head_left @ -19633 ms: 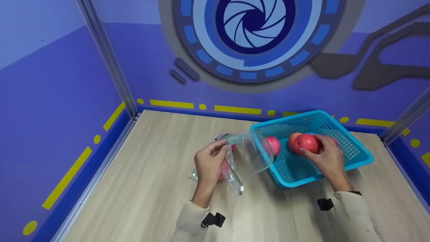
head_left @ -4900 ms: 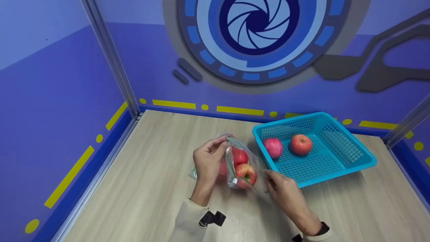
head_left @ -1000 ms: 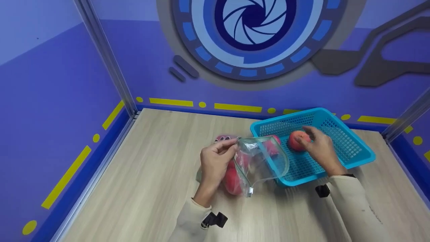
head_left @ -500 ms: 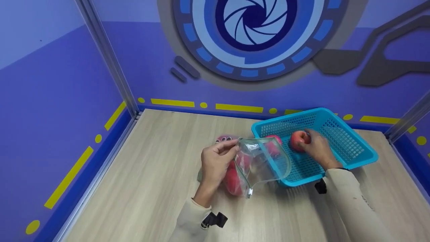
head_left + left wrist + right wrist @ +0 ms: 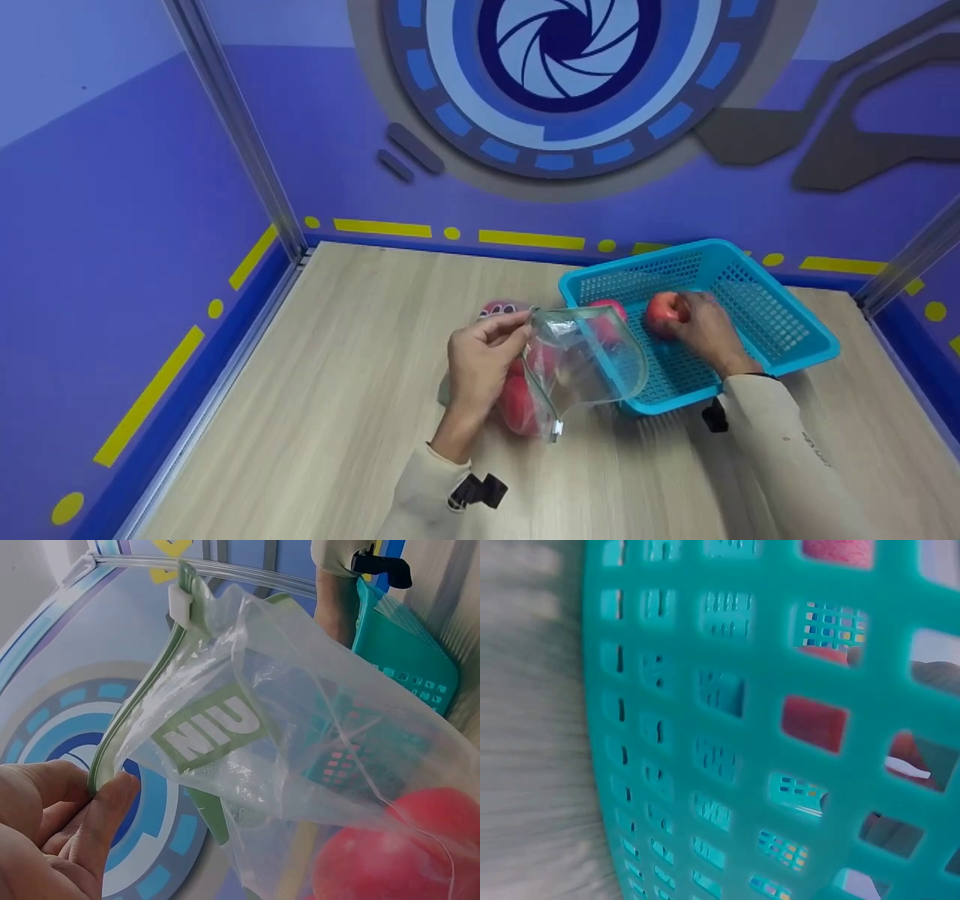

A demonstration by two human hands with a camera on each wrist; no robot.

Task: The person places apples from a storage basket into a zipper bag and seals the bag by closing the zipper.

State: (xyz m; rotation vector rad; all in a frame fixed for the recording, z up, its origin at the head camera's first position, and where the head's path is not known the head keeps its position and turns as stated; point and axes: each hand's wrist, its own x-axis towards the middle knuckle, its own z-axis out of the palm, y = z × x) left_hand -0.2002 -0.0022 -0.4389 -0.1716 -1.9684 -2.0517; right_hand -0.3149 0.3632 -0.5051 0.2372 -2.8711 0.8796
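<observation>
My left hand (image 5: 480, 364) pinches the rim of a clear zip bag (image 5: 592, 360) between thumb and fingers. In the left wrist view the bag (image 5: 247, 682) has green lettering and a white slider, and its mouth gapes. Red apples (image 5: 519, 409) lie inside it, partly behind my left hand. My right hand (image 5: 709, 330) reaches into the turquoise basket (image 5: 802, 341) and grips an apple (image 5: 662, 313). Another apple (image 5: 609, 307) sits at the basket's left side, partly seen through the bag. In the right wrist view the basket wall (image 5: 675, 727) hides most of the hand and apple.
The light wooden table (image 5: 330, 390) carries the bag and the basket. Purple printed walls (image 5: 315, 150) enclose it behind and on both sides. A metal corner post (image 5: 247, 142) stands at the back left. The basket overlaps the bag's right edge.
Earlier my right hand was at the bag with apples in it, and the basket had held more apples. Within the last second my right hand closed round the apple. The left hand stays put.
</observation>
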